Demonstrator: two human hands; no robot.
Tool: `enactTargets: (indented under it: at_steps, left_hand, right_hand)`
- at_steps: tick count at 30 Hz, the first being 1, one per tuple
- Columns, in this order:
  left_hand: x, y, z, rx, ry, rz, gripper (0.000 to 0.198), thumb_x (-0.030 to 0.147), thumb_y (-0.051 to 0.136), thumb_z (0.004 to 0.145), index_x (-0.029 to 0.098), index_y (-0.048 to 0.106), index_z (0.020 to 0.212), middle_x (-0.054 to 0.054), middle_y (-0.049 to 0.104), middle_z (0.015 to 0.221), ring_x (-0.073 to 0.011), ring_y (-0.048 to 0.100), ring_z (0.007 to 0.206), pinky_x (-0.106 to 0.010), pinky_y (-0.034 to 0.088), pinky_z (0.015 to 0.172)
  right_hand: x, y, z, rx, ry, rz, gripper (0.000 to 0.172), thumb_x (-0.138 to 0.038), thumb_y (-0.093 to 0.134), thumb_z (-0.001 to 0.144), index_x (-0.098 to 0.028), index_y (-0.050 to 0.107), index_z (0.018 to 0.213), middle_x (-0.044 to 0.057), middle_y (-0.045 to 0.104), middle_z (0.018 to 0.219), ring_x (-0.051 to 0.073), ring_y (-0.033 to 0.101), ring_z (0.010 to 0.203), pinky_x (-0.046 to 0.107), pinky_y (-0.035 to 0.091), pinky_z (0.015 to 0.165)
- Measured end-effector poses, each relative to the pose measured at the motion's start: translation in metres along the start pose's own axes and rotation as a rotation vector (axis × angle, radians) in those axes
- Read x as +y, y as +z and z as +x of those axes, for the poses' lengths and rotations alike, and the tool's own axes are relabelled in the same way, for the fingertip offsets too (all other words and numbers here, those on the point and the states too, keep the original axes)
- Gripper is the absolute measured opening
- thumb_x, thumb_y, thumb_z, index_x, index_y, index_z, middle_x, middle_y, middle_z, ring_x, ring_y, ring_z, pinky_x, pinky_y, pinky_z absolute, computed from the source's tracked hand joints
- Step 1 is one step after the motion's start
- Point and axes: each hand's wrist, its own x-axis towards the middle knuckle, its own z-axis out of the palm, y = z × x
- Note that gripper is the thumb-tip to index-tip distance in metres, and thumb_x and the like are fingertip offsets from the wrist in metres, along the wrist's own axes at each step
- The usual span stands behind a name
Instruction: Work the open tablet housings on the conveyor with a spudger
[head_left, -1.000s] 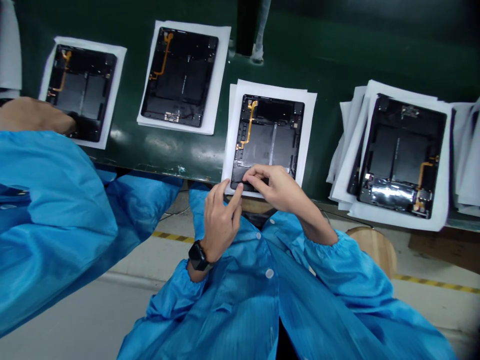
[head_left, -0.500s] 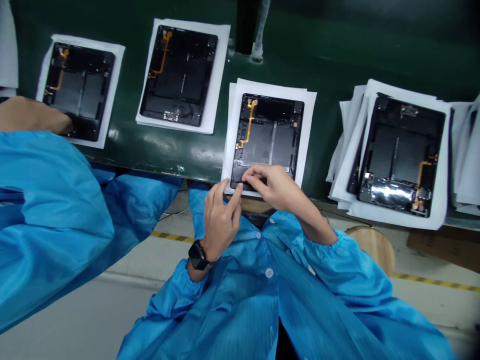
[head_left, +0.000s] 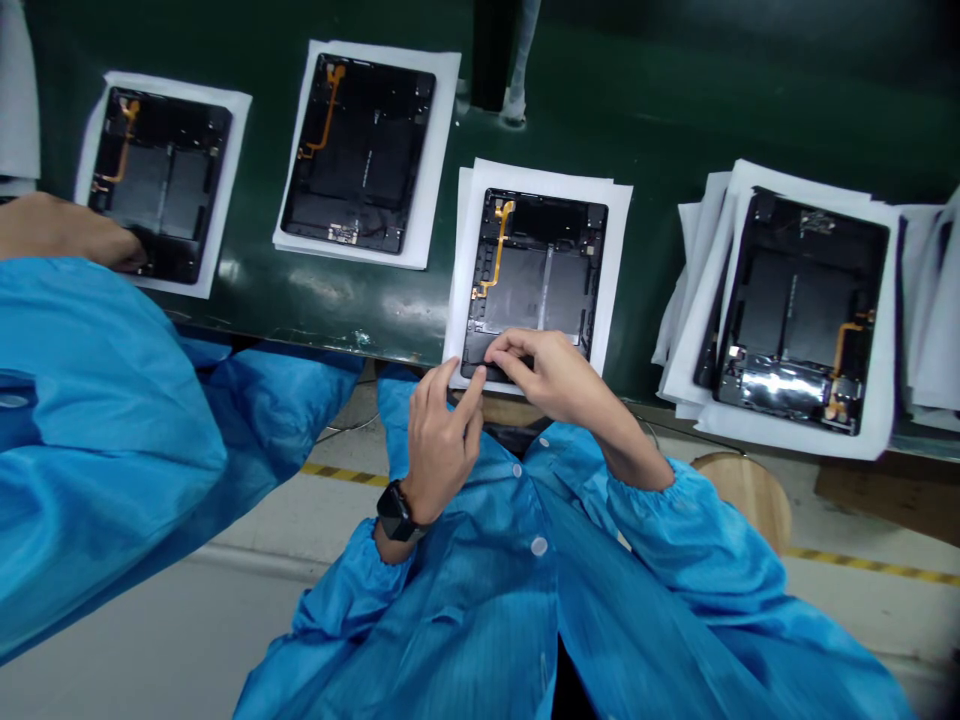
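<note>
In front of me lies an opened tablet housing [head_left: 517,290] with dark battery cells and an orange flex cable [head_left: 498,255] along its left side. It rests on white sheets [head_left: 616,230] at the bench edge. My right hand [head_left: 551,372] reaches over its near edge, thumb and index finger pinched together low inside the housing; whatever is between them is too small to make out. My left hand [head_left: 444,425], with a black watch on the wrist, has its fingers apart, the index fingertip at the housing's near edge close to the right fingertips.
Two more opened tablet housings [head_left: 360,150] [head_left: 161,190] lie on white sheets to the left; a co-worker's hand [head_left: 71,230] is at the farther one. Rightward, another housing [head_left: 806,310] tops a stack of sheets. A dark post [head_left: 491,55] stands on the green bench [head_left: 675,110].
My two hands and the tablet housing stay almost exactly in place. The co-worker's hand and sleeve at the left have shifted very slightly.
</note>
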Motion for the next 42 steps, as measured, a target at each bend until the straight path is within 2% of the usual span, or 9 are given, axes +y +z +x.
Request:
enactTargets:
  at_steps: [7, 14, 21, 28, 37, 42]
  left_hand:
    - [0.0, 0.001, 0.0, 0.002, -0.006, -0.001, 0.045, 0.016, 0.055, 0.105, 0.021, 0.063, 0.149, -0.02, 0.053, 0.155, -0.0332, 0.049, 0.144, -0.053, 0.046, 0.118]
    - [-0.005, -0.001, -0.001, 0.01, 0.015, -0.039, 0.046, 0.015, 0.055, 0.105, 0.025, 0.062, 0.15, -0.019, 0.055, 0.156, -0.0321, 0.051, 0.145, -0.053, 0.047, 0.118]
    - [-0.009, -0.001, 0.001, 0.09, 0.022, -0.046, 0.043, 0.016, 0.059, 0.105, 0.02, 0.061, 0.147, -0.016, 0.066, 0.146, -0.0291, 0.061, 0.136, -0.048, 0.049, 0.115]
    - [-0.009, -0.005, 0.006, 0.018, 0.044, 0.059, 0.042, 0.018, 0.055, 0.106, 0.019, 0.063, 0.148, -0.019, 0.064, 0.146, -0.0316, 0.06, 0.135, -0.049, 0.049, 0.113]
    - [-0.009, -0.011, 0.006, -0.091, 0.098, 0.133, 0.051, 0.017, 0.053, 0.105, 0.026, 0.059, 0.154, -0.021, 0.054, 0.152, -0.0353, 0.052, 0.139, -0.053, 0.047, 0.112]
    - [-0.006, -0.013, 0.007, -0.113, 0.096, 0.142, 0.052, 0.017, 0.053, 0.104, 0.028, 0.058, 0.155, -0.022, 0.049, 0.155, -0.0372, 0.05, 0.139, -0.056, 0.047, 0.111]
  right_hand:
    - [-0.002, 0.002, -0.001, -0.003, -0.017, -0.071, 0.017, -0.019, 0.058, 0.104, -0.018, 0.072, 0.096, 0.004, 0.078, 0.089, 0.019, 0.069, 0.081, 0.028, 0.041, 0.075]
    - [-0.002, 0.0, -0.004, -0.022, -0.018, -0.175, 0.017, -0.018, 0.056, 0.104, -0.019, 0.07, 0.095, 0.003, 0.074, 0.08, 0.017, 0.062, 0.07, 0.03, 0.037, 0.072]
    - [-0.003, -0.002, -0.006, -0.037, -0.011, -0.208, 0.017, -0.017, 0.057, 0.104, -0.019, 0.071, 0.096, 0.004, 0.076, 0.084, 0.019, 0.064, 0.075, 0.031, 0.036, 0.073]
    - [-0.002, -0.008, -0.01, -0.032, 0.017, -0.2, 0.017, -0.02, 0.056, 0.105, -0.019, 0.071, 0.096, 0.004, 0.075, 0.085, 0.018, 0.061, 0.072, 0.03, 0.037, 0.073]
    - [-0.002, -0.017, -0.017, -0.039, 0.022, -0.222, 0.018, -0.018, 0.056, 0.105, -0.018, 0.072, 0.097, 0.003, 0.072, 0.079, 0.017, 0.058, 0.068, 0.029, 0.034, 0.07]
    - [0.0, -0.02, -0.02, -0.049, 0.014, -0.224, 0.019, -0.019, 0.055, 0.104, -0.019, 0.073, 0.096, 0.003, 0.072, 0.078, 0.017, 0.057, 0.066, 0.029, 0.034, 0.069]
